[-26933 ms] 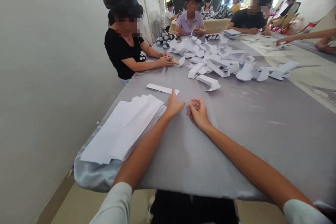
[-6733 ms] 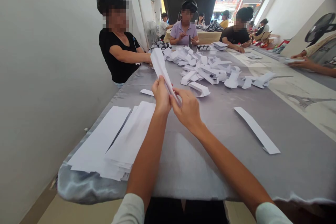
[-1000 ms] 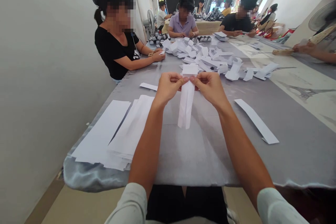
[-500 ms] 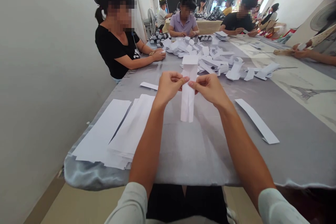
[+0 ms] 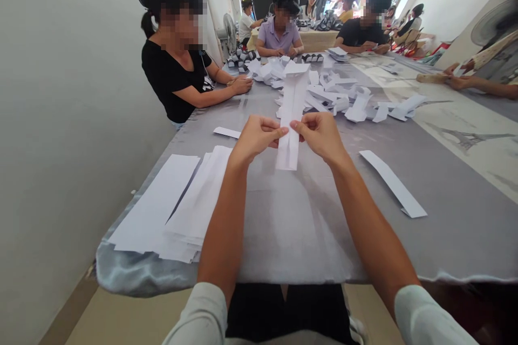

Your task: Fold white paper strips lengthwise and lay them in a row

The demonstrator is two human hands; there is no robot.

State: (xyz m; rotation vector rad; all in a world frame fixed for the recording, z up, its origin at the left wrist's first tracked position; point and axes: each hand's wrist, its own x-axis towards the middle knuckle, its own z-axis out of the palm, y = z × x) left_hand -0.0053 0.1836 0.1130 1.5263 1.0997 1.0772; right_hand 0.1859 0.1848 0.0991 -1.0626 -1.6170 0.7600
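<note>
Both hands hold a folded white paper strip (image 5: 293,98) upright above the table in front of me. My left hand (image 5: 261,137) pinches its left edge between thumb and fingers, low on the strip. At the same height my right hand (image 5: 319,132) pinches the right edge. The two thumbs lie close together on the near face, where a lengthwise fold line runs. A flap at the top of the strip spreads wider than the rest. The fingers behind the paper are partly hidden.
Flat white sheets (image 5: 157,199) lie stacked at the left. One folded strip (image 5: 394,183) rests at the right, and another paper strip (image 5: 226,132) lies beyond my left hand. Folded paper pieces (image 5: 335,94) are heaped farther back. Co-workers sit around the grey-covered table (image 5: 295,226).
My hands have slid lower along the paper strip, so more of it stands above them. Its top flap now tilts upward and flares out. The view has shifted slightly.
</note>
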